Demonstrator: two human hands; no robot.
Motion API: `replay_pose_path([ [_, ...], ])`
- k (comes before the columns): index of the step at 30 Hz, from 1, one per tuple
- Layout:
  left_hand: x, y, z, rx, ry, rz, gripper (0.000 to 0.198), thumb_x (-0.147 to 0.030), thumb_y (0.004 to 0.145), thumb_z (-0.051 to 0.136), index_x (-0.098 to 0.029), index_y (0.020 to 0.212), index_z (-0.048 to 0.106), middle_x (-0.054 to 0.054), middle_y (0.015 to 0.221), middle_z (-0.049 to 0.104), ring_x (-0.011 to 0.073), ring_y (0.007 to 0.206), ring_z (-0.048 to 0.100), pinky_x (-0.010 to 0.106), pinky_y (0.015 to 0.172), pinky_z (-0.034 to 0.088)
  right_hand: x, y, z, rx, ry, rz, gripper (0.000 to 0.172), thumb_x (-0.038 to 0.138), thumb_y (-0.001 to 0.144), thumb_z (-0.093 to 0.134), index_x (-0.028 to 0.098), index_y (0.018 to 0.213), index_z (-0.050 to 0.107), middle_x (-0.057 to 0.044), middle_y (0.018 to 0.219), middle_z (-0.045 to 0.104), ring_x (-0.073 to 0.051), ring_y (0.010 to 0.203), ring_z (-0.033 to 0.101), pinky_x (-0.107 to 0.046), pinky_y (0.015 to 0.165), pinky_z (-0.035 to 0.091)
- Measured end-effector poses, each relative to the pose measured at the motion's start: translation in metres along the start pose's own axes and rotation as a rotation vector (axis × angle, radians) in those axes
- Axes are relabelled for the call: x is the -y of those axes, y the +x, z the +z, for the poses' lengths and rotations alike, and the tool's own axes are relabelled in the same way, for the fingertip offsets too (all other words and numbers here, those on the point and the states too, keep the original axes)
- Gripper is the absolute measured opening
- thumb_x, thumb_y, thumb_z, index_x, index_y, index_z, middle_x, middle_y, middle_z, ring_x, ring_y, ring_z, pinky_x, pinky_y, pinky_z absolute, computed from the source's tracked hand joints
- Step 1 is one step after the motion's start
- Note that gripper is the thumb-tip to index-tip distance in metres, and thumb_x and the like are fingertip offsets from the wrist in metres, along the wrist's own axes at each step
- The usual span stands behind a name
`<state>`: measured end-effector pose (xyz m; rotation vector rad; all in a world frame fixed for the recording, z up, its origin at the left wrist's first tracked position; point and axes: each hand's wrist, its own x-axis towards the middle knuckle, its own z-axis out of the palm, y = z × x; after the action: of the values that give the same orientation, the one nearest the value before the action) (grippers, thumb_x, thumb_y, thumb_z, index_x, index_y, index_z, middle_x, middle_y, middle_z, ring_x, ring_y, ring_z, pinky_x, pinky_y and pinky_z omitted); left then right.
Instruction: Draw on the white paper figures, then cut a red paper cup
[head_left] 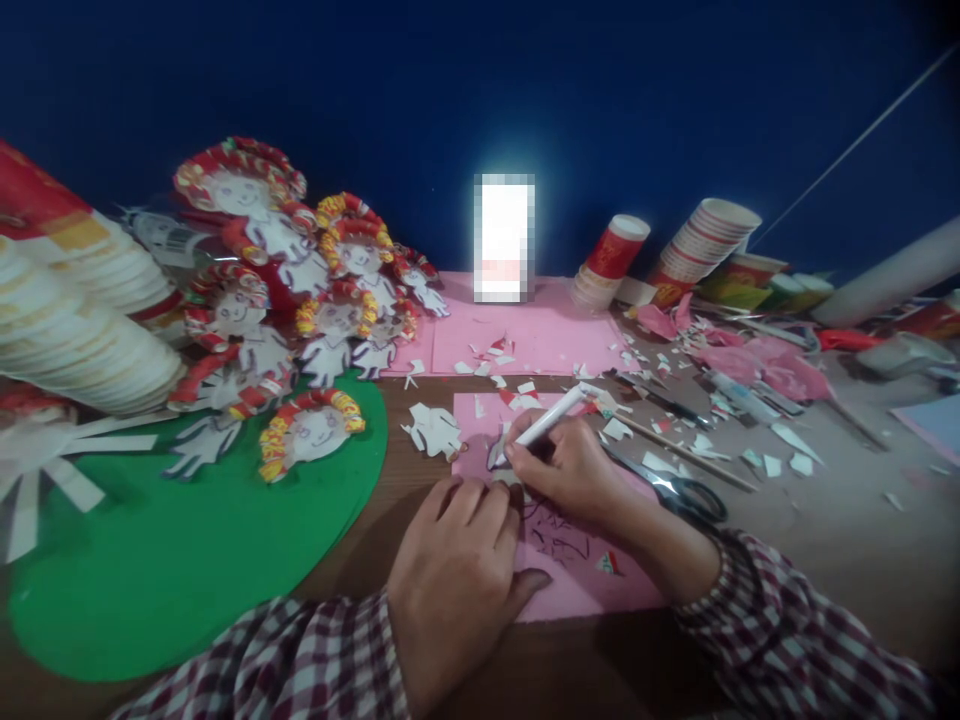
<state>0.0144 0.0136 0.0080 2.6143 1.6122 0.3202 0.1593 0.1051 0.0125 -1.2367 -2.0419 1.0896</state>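
Observation:
My right hand [574,465] grips a white marker [551,418], its tip down at a small white paper cutout [496,450] with a dark line along its edge. My left hand [459,575] lies palm down beside it, fingers together and bent, fingertips by the cutout and thumb out on the pink sheet [630,590]. My palm hides part of that sheet, which bears dark pen strokes. Left of the sheet rests a white figure-shaped paper cutout [433,430]. Scissors [679,490] with dark handles lie just beyond my right wrist.
Paper dolls [244,195] with red and yellow curled hair stand at the left, near leaning cup stacks [82,330]. A green sheet [187,560] lies below them. A lit phone screen [504,235] stands behind. Paper scraps [617,428], a thin stick [690,455] and more cups [709,240] occupy the right.

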Motion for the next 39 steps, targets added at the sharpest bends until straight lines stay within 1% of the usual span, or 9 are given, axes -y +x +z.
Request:
replay_pose_path([
  [6,-0.0006,0.0012,-0.0018,0.014,0.001,0.002,0.047,-0.053,0.081,0.052,-0.013,0.106,0.06,0.009,0.102,0.059,0.0259,0.096,0.05,0.046,0.089,0.041,-0.0019,0.0,0.0001,0.007,0.008,-0.001,0.011,0.022,0.081,0.052,0.015,0.077,0.06,0.001,0.068,0.058,-0.01,0.061,0.052,-0.021,0.059,0.039],
  [11,-0.0008,-0.0003,-0.0027,0.014,0.002,0.003,0.045,-0.051,0.082,0.052,-0.014,0.106,0.06,0.01,0.104,0.059,0.0265,0.098,0.05,0.046,0.09,0.041,-0.0022,0.0001,0.0001,-0.003,0.002,-0.006,0.013,0.025,0.082,0.052,0.015,0.077,0.059,0.001,0.065,0.055,-0.01,0.057,0.047,-0.021,0.054,0.036],
  [25,-0.0004,-0.0004,-0.0017,0.022,-0.002,-0.001,0.047,-0.052,0.083,0.051,-0.014,0.109,0.059,0.01,0.105,0.059,0.0266,0.099,0.05,0.046,0.091,0.04,-0.0039,0.001,0.001,-0.034,0.012,0.018,0.015,0.027,0.082,0.051,0.015,0.076,0.058,0.004,0.056,0.046,-0.008,0.05,0.039,-0.02,0.048,0.031],
  [28,-0.0003,-0.0007,-0.0015,0.026,-0.001,-0.004,0.047,-0.052,0.083,0.05,-0.013,0.109,0.059,0.01,0.106,0.059,0.027,0.1,0.05,0.047,0.092,0.04,-0.0033,0.0013,0.0011,-0.058,0.027,0.018,0.013,0.026,0.081,0.052,0.014,0.077,0.058,0.004,0.057,0.046,-0.008,0.051,0.039,-0.02,0.048,0.032],
  [31,-0.0002,-0.0002,-0.0014,0.026,0.003,0.002,0.047,-0.052,0.083,0.05,-0.013,0.108,0.059,0.01,0.107,0.059,0.0271,0.1,0.05,0.047,0.091,0.04,-0.0029,0.0018,0.0007,-0.056,0.034,0.018,0.013,0.025,0.081,0.052,0.014,0.077,0.058,0.003,0.058,0.047,-0.008,0.052,0.04,-0.02,0.049,0.032],
  [39,-0.0002,0.0006,-0.0033,0.034,-0.001,-0.001,0.047,-0.052,0.083,0.049,-0.013,0.109,0.059,0.01,0.106,0.06,0.0268,0.1,0.051,0.046,0.091,0.04,-0.0033,0.0028,-0.0001,-0.051,0.023,0.03,0.017,0.028,0.082,0.051,0.014,0.077,0.058,0.004,0.054,0.042,-0.008,0.05,0.037,-0.02,0.046,0.03],
])
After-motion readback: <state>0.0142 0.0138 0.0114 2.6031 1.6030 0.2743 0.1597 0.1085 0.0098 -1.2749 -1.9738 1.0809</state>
